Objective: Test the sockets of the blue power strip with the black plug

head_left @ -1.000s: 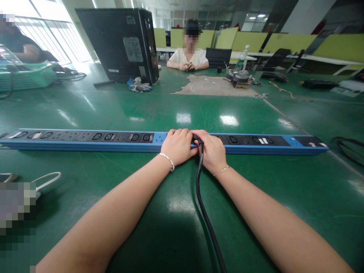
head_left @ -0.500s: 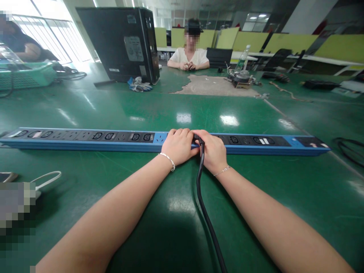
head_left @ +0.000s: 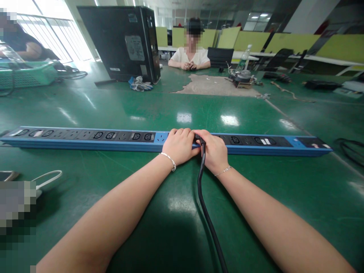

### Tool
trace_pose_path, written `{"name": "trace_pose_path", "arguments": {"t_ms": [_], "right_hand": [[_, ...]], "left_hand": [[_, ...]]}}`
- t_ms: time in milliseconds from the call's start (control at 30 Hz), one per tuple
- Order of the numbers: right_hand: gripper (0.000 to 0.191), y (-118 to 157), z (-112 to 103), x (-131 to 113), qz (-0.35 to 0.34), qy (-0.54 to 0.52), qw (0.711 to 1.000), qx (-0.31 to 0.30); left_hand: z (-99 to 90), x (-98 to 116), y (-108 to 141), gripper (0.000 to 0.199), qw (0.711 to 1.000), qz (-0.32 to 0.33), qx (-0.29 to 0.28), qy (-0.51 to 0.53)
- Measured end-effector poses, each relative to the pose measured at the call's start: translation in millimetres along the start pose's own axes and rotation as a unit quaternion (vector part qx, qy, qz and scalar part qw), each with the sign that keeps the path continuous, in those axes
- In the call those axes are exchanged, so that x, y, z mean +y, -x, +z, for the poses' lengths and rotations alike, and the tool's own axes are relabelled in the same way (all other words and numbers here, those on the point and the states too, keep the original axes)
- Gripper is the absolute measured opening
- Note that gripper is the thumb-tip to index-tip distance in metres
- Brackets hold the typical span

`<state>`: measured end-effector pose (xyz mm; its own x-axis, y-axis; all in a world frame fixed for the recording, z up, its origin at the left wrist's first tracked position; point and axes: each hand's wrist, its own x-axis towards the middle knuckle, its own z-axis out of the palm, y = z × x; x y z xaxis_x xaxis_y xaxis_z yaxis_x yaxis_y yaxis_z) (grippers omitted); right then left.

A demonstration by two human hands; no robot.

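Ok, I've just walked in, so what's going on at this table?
Someone is working with both hands on a long blue power strip lying across the green table. The right hand holds the black plug of a cable at the strip, and the left hand lies over the strip beside it. I can't tell whether the plug is seated. Another person sits across the table.

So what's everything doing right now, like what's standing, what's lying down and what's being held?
Power strip: lying flat, face up.
Black plug: held at the strip; how far in is hidden.
Black cable: joined to the plug, gently bent.
Left hand: closed over the strip.
Right hand: closed on the plug.
Computer tower: standing upright.
Gloves: crumpled, unworn.
Bottle: standing.
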<state>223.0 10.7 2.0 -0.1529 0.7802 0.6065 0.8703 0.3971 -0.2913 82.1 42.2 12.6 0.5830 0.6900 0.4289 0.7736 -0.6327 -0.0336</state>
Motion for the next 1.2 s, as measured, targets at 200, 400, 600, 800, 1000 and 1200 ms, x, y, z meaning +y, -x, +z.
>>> {"name": "trace_pose_path", "arguments": {"t_ms": [200,400,600,800,1000,1200], "right_hand": [[0.032,0.9,1.1,0.4,0.0,0.012,1.0,0.011],[0.031,2.1,4.6,1.8,-0.004,-0.006,1.0,0.026],[0.034,-4.0,3.5,8.9,0.09,-0.087,0.981,0.145],[0.029,-4.3,-2.2,14.7,0.083,-0.047,0.987,0.128],[0.031,-0.9,-13.8,28.1,0.087,-0.017,0.991,0.1],[0.029,4.7,-34.9,56.6,0.098,-0.06,0.989,0.094]], "left_hand": [[-0.3,0.8,-0.1,0.041,1.0,-0.006,-0.007,0.0],[1.0,0.0,0.3,0.043,1.0,-0.001,0.0,0.002],[-3.2,0.3,-0.6,0.054,1.0,-0.006,-0.02,0.012],[-4.1,0.2,-0.6,0.056,1.0,-0.007,-0.025,0.009],[-3.4,-0.4,-0.5,0.058,1.0,-0.003,-0.027,0.01],[-4.7,-1.1,-0.8,0.06,0.999,0.0,-0.036,0.009]]}}
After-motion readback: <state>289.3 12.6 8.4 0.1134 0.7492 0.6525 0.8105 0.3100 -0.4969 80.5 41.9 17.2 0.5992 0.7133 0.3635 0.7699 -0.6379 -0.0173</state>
